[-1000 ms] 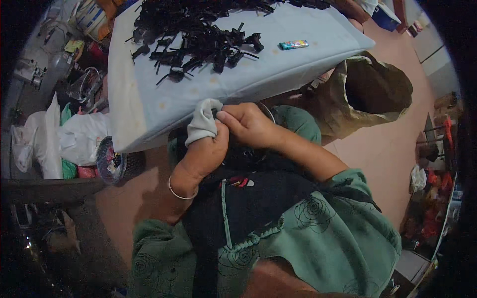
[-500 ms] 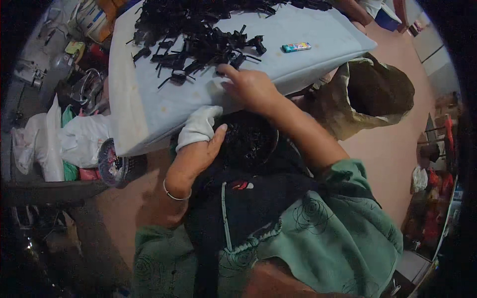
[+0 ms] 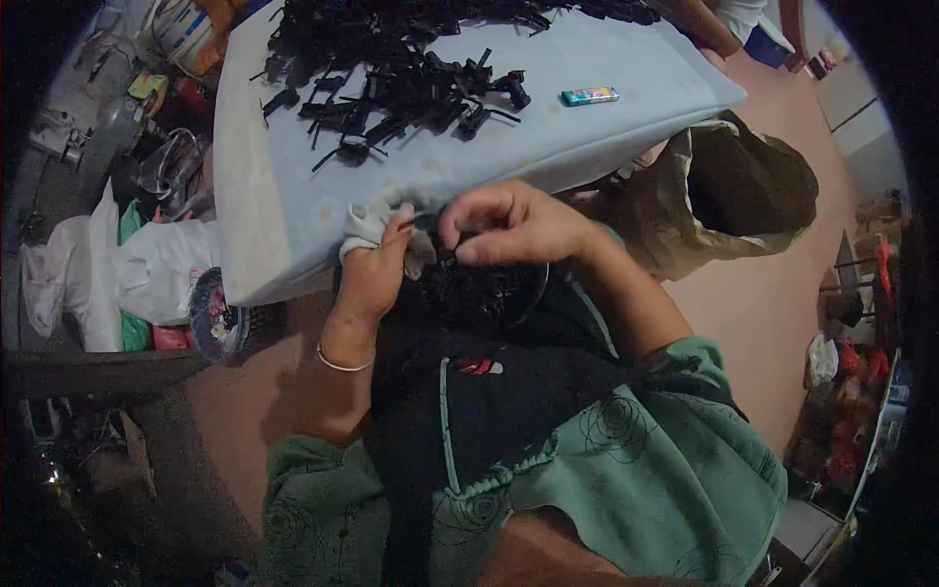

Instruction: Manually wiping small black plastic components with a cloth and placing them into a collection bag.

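Two bare hands work just above the lap, near the table's close edge. Below them sits one round bowl [image 3: 545, 287], filled with small black bits, too many to count. The left hand [image 3: 372, 279] is closed on one white cloth [image 3: 364, 227], its thumb against the folds. The right hand [image 3: 523, 230] is beside it, finger and thumb curled; whether they pinch anything I cannot tell, as the spot between the hands is dark and blurred.

Bare floor [image 3: 709, 323] gives open room on the right. To the left, one mesh basket [image 3: 199, 333] holds small mixed scraps. To the right, one sack [image 3: 675, 230] gapes wide, its inside too dark to read.

The table [image 3: 636, 68] has a bare strip along its near edge, broadening to the right. Beyond the strip, black parts [image 3: 421, 93] lie in a tangle past counting; a few stray pieces fringe its near side. One small bright packet [image 3: 590, 96] lies apart, right of them. At the far right corner, part of another person [image 3: 699, 24] shows.
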{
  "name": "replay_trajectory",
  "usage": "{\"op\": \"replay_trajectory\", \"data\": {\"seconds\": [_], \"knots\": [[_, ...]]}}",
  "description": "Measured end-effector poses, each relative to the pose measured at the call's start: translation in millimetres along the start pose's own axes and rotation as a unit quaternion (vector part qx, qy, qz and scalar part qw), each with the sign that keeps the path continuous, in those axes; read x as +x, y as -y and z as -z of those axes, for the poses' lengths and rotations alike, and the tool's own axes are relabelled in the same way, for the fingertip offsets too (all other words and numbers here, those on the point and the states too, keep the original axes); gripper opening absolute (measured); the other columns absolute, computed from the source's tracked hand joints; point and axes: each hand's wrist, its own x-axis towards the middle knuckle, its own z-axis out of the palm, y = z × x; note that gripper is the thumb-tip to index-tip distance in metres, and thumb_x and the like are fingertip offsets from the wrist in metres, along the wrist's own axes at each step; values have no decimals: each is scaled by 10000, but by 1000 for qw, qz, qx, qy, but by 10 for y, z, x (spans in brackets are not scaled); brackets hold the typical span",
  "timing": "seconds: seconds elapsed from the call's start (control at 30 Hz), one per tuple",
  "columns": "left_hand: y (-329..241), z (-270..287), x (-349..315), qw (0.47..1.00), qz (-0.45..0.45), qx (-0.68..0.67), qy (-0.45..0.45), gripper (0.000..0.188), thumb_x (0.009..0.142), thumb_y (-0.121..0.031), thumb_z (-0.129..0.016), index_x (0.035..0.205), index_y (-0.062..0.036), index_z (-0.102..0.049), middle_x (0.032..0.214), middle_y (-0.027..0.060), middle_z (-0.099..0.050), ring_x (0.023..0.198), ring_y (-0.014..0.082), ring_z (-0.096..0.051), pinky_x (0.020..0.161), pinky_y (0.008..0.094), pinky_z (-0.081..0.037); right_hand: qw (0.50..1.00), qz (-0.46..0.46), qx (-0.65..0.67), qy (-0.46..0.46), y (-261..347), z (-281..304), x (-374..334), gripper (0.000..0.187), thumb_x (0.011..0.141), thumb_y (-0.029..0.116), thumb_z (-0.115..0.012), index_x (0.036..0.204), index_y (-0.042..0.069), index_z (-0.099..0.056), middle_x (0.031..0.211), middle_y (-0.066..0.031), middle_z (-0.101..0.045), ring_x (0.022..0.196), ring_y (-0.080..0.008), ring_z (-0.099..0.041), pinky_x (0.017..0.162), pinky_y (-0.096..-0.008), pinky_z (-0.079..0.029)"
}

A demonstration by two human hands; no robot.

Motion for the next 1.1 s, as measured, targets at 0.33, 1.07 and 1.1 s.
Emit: {"op": "replay_trajectory", "data": {"seconds": [0.33,1.07,1.1], "knots": [[-115,40,-25,955,77,-279,68,218,866,-112,-497,1067,-29,-515,994,45,-552,885,118,-526,733,253,-445,998,-13,31,-47,68,-173,-98,130,769,66,-611,886,42,-561,842,34,-541,796,-34,-462,703,-197,-383],[-268,-227,-123,994,-76,-6,83,217,850,-47,-498,1058,-11,-448,798,41,-528,594,74,-517,496,211,-442,898,217,-349,-155,74,-398,-129,186,754,166,-632,833,42,-519,719,-133,-566,649,-298,-570,556,-325,-451],[-294,-239,-115,992,-57,-48,99,228,840,-48,-513,1055,-2,-451,817,47,-530,614,74,-512,519,213,-443,894,155,-356,-222,66,-389,-127,164,760,142,-630,798,34,-514,679,-121,-540,603,-232,-535,542,-297,-429]]}}
